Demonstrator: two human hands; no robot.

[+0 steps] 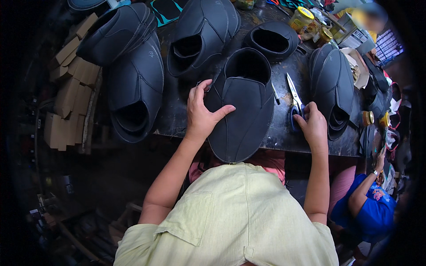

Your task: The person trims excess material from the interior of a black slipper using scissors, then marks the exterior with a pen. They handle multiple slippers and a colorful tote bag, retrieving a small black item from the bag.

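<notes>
A black stitched shoe upper lies before me, its round opening away from me and its broad toe overhanging the table's near edge. My left hand grips its left side, thumb on top and fingers bent along the edge. To the right, my right hand is closed on the dark handles of a pair of scissors. Their silver blades point away from me and stand slightly apart, touching nothing that I can see. Between the upper and the scissors lies a thin silver tool.
Stacked black uppers lie at left, others behind, and a further stack at right. Brown blocks are piled beyond the left edge. Yellow-lidded jars stand at far right. A person in blue sits at lower right.
</notes>
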